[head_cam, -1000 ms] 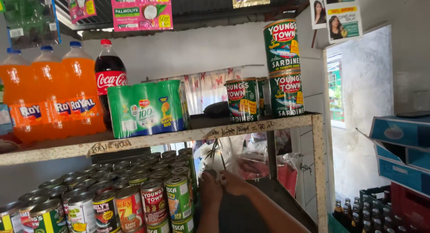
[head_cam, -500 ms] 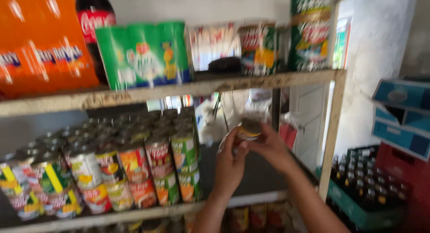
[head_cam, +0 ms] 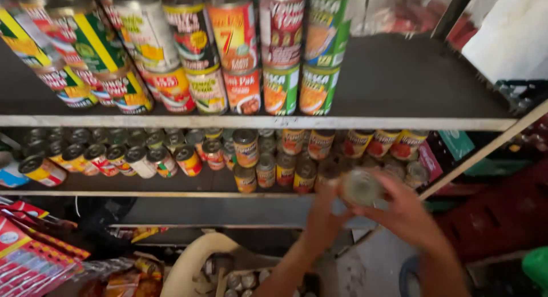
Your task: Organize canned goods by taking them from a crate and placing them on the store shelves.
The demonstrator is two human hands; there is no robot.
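Note:
Both of my hands hold one small round tin can [head_cam: 361,187] in front of the lower shelf, its pale lid facing me. My left hand [head_cam: 324,216] grips it from the left and below. My right hand [head_cam: 406,208] wraps it from the right. The can is blurred by motion. Just behind it, rows of small labelled cans [head_cam: 268,157] stand on the lower shelf [head_cam: 154,193]. Taller stacked cans [head_cam: 245,51] fill the left and middle of the upper shelf [head_cam: 399,124].
The right part of the upper shelf board [head_cam: 411,80] is dark and bare. Red packets [head_cam: 28,251] lie at the lower left. A pale curved container [head_cam: 194,263] and several more cans [head_cam: 240,280] sit below. Dark red crates [head_cam: 502,217] stand at the right.
My view has dropped from the top shelves to the lower ones. My hands went from reaching between the cans to holding one can, and have carried it lower and to the right.

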